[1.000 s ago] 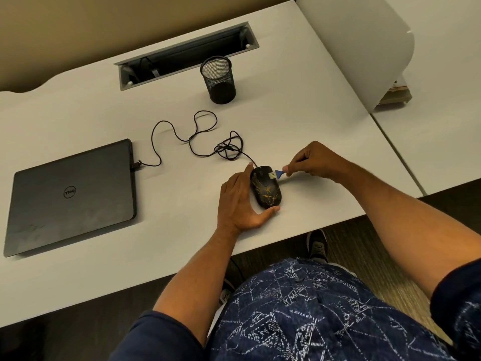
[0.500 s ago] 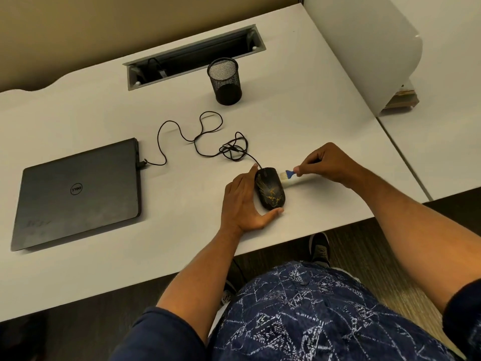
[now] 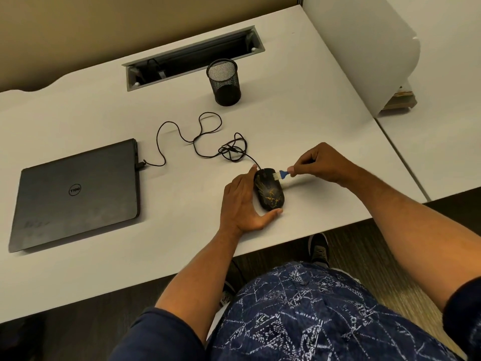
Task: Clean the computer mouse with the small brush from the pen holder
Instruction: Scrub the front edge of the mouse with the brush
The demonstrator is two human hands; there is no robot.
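Our right hand [image 3: 321, 162] has a pinch grip closed on the small brush [image 3: 282, 175], thumb and fingertips on its blue handle, white bristles touching the front right side of the computer mouse [image 3: 269, 190]. Our left hand [image 3: 240, 201] isn't closed on anything: it lies flat on the surface [image 3: 299, 105], cupped against the left side of the mouse, index finger along its front left edge and thumb tucked under its rear end, bracing it. The mouse is black with a gold marbled pattern and sits near the front edge of the surface, right of centre. Its cable [image 3: 203, 138] runs off the front of the mouse, bunches into a loose tangle just beyond, then loops left to plug into the right side of the closed laptop [image 3: 75, 194] at the left. The pen holder [image 3: 225, 82], black mesh, stands upright further back, near the rear cable tray [image 3: 192, 57] cut into the surface, well apart from the mouse. A white divider panel [image 3: 364, 48] stands along the right edge of the surface.
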